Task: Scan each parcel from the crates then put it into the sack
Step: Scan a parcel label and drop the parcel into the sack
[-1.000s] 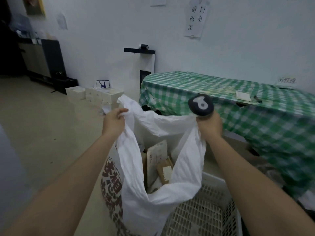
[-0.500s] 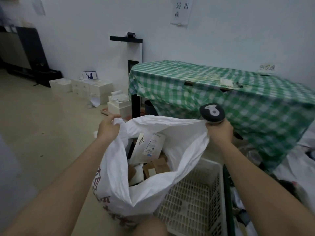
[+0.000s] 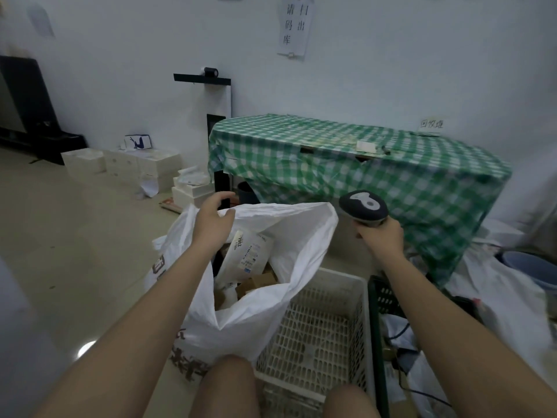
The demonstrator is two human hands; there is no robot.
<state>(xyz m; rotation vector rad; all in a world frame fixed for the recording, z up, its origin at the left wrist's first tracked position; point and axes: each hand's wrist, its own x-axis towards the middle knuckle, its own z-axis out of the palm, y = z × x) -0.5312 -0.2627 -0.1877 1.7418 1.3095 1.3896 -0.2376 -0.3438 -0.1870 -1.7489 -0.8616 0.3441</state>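
The scanner is gripped by the right hand, clear of the sack rim; left hand fingers are held loosely spread just above the rim's far-left edge.

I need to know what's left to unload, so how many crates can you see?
2. A white crate sits right of the sack; a dark crate stands against its right side, mostly hidden. Others may be out of view.
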